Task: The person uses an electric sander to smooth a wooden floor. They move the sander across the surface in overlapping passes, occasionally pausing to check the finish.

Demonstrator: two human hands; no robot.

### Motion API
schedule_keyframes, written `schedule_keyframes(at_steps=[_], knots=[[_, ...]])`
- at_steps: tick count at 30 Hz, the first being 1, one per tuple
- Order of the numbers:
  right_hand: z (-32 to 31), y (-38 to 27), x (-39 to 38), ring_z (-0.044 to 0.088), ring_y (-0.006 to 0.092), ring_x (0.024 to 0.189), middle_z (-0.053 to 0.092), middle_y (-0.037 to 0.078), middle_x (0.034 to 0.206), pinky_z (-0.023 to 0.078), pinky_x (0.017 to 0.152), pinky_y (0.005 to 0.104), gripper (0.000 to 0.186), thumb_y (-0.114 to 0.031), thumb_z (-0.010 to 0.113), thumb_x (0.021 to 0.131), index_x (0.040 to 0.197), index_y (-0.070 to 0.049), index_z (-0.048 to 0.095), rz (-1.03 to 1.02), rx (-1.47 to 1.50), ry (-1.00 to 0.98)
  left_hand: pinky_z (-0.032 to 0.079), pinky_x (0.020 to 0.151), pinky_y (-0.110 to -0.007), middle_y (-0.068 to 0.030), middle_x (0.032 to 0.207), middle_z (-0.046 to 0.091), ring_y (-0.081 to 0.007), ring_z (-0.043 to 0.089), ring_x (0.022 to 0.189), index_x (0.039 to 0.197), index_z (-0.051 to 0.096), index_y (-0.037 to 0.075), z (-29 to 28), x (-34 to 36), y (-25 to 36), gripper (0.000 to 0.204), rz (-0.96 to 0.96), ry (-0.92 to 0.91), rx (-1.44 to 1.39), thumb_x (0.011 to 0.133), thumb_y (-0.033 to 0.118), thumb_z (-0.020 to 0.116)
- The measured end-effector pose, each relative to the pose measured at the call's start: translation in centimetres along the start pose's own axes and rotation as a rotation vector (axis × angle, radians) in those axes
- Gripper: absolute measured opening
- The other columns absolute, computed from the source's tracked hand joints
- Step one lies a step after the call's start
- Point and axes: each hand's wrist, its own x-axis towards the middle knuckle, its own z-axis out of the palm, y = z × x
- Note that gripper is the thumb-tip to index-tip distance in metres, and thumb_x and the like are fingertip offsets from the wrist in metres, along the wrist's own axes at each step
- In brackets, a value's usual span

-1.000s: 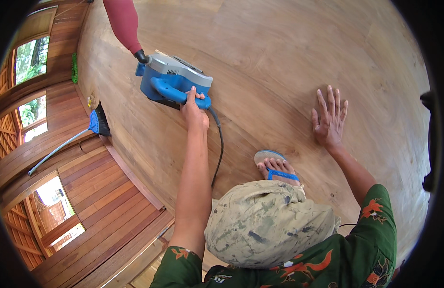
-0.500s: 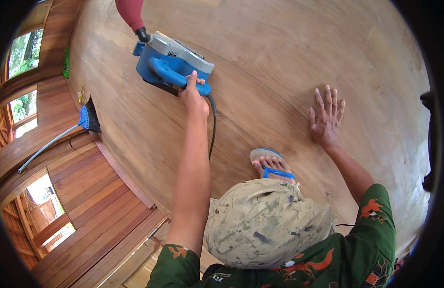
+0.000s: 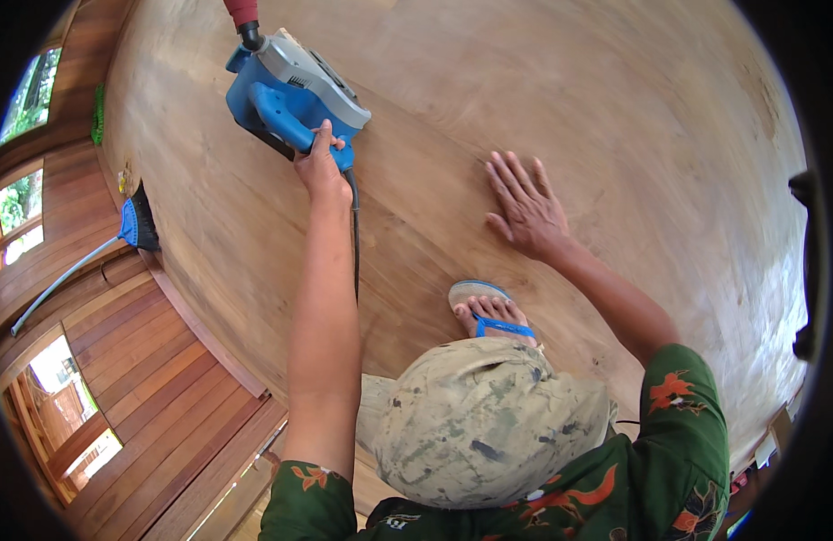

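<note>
My left hand (image 3: pixel 324 169) is wrapped round the rear handle of a blue and grey belt sander (image 3: pixel 295 95), which rests on a wide wooden surface (image 3: pixel 416 198). A dark red dust bag (image 3: pixel 242 10), partly cut off by the upper edge, is joined to the sander by a black neck. From the handle's end a dark power cord (image 3: pixel 356 234) runs back beside my left forearm. To the right, my right hand (image 3: pixel 528 206) lies flat on the wood with its fingers stretched out, holding nothing.
My foot in a blue-strapped sandal (image 3: pixel 493 311) stands on the wood, in front of my knee in paint-stained trousers (image 3: pixel 489 419). At the left edge lies a blue broom (image 3: pixel 132 224) with black bristles. Beyond it rises a plank wall (image 3: pixel 155 361) with window openings.
My right hand has slid left across the wood, its fingers now pointing up and left. In the picture, the sander and my left hand sit farther left and slightly higher; the surroundings also shift left.
</note>
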Motion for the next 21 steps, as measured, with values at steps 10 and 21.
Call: schedule_keyframes(at_steps=[10, 21], knots=[[1.2, -2.8, 8.8, 0.015, 0.0254, 0.161, 0.023, 0.012, 0.173, 0.01, 0.132, 0.0456, 0.077, -0.052, 0.042, 0.107, 0.163, -0.001, 0.027, -0.123, -0.014, 0.127, 0.049, 0.073, -0.031, 0.0005, 0.077, 0.057, -0.0145, 0.057, 0.07, 0.091, 0.06, 0.009, 1.1, -1.4, 0.0, 0.017, -0.021, 0.001, -0.034, 0.094, 0.009, 0.077], [2.0, -4.4, 10.4, 0.052, 0.0316, 0.14, 0.057, 0.016, 0.149, 0.041, 0.117, 0.0432, 0.047, -0.031, 0.06, 0.102, 0.141, -0.006, 0.06, -0.059, 0.425, 0.383, 0.049, 0.08, -0.032, -0.001, 0.083, 0.061, -0.0141, 0.06, 0.077, 0.098, 0.06, 0.011, 1.5, -3.8, -2.5, 0.023, -0.124, -0.107, -0.062, 0.092, 0.015, 0.082]])
